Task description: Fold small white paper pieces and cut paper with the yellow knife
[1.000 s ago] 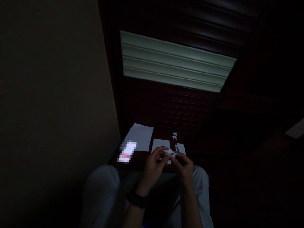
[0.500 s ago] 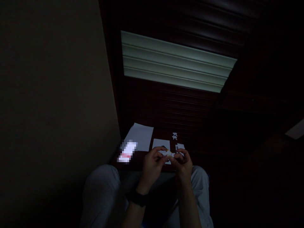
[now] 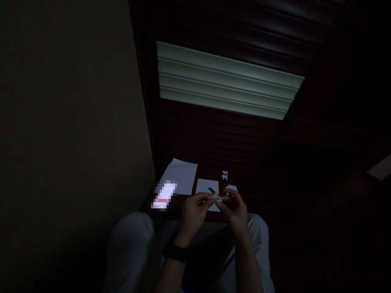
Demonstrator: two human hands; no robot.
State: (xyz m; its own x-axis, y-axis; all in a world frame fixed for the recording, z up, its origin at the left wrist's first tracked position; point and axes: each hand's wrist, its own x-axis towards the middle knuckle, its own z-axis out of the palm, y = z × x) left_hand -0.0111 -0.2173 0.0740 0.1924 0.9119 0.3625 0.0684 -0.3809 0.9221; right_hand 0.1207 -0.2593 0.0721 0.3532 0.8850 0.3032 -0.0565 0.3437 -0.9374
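Low in the dim view, just above the person's lap, both hands meet over the near edge of the dark wooden table (image 3: 183, 211). The left hand (image 3: 194, 213), with a dark watch (image 3: 175, 252) on its wrist, has its fingers (image 3: 204, 198) pinched closed on the left end of a small folded white paper piece (image 3: 217, 198). The right hand (image 3: 235, 209) curls in from the other side, and its fingers (image 3: 227, 199) are closed on the right end of the same piece. So the paper sits held between the two hands, lifted just off the table; the light is too poor to tell its exact shape.

Right behind the hands, a small white square sheet (image 3: 205, 186) lies flat on the table, with a thin dark strip-like object (image 3: 211, 190) resting on it; what that object is cannot be told. Just right of it lies another small white paper scrap (image 3: 232, 188). Farther back sit two tiny folded white paper figures (image 3: 225, 175), close together. Over to the left lies a larger white rectangular sheet (image 3: 181, 176), and near its front corner a blurred white and red patch (image 3: 164, 195). Pale grey trousers (image 3: 131, 244) cover the knees on either side of the forearms. Beyond the table, a pale green slatted panel (image 3: 226, 87) catches the light against dark wood.
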